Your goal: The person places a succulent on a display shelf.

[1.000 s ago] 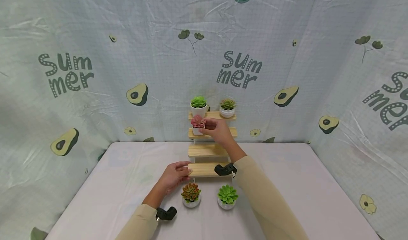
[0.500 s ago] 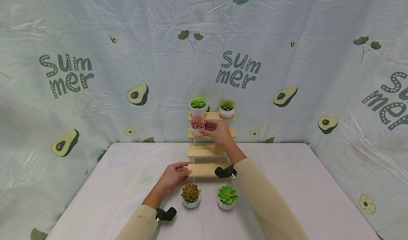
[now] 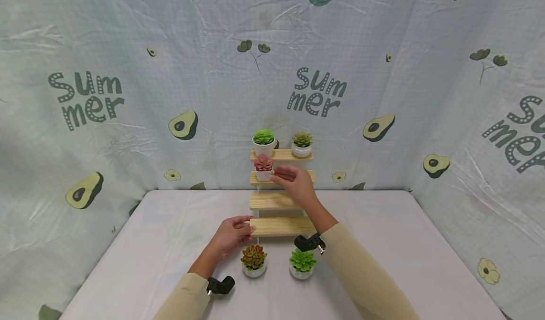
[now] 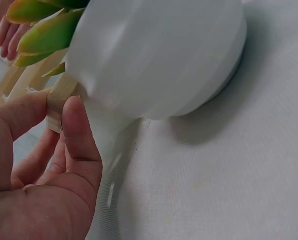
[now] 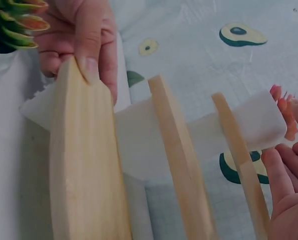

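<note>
A wooden tiered stand, its lowest board (image 3: 283,227) nearest the person, is pinched at its left end by the left hand (image 3: 230,236). In the left wrist view that hand (image 4: 54,165) has thumb and fingers on the board's end (image 4: 62,97). The pink succulent (image 3: 264,163) in a white pot stands at the left of the second board from the top. Just right of it is the right hand (image 3: 299,184), fingers extended. The right wrist view shows the white pot (image 5: 261,120) on its board, with the right hand (image 5: 291,195) beside it, fingers spread and not gripping.
On the top board stand a bright green succulent (image 3: 264,137) at left and a darker one (image 3: 302,140) at right. Before the stand, a reddish-orange succulent (image 3: 253,257) and a green one (image 3: 303,261) sit on the white tabletop (image 3: 170,244). A printed cloth (image 3: 238,93) hangs behind.
The right hand has let go of the pink succulent's pot and moved slightly right and toward the person. The pot stays on its board; the left hand keeps its pinch.
</note>
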### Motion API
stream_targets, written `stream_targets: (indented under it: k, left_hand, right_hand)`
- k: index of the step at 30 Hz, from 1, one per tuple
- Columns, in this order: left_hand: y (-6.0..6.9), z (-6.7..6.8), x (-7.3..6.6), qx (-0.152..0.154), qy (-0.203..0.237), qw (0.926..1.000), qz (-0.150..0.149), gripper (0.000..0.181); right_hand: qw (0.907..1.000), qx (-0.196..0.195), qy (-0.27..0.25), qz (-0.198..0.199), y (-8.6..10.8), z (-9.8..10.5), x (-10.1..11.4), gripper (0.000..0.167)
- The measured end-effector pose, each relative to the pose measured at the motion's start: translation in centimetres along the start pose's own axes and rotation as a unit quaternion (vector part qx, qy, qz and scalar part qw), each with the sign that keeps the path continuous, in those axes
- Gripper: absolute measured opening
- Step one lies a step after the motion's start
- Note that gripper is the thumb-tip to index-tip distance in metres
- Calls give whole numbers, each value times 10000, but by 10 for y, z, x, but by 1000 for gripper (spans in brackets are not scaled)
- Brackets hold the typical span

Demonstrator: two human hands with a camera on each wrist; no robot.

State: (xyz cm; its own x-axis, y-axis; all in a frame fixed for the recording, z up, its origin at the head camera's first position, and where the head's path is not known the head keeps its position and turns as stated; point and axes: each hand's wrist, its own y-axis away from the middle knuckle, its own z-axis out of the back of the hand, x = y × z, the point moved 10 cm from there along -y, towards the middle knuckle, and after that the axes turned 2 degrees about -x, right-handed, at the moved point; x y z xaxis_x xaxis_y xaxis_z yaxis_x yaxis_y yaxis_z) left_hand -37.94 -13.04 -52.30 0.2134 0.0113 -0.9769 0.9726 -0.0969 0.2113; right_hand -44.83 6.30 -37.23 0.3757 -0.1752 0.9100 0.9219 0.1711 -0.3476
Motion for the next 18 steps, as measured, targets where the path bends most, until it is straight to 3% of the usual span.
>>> stream_targets:
  k: [18]
  left_hand:
    - [-4,-2,-1,-79,7,10000,50,45]
  right_hand:
    - [9997,61,-240,32,51,21,1,35]
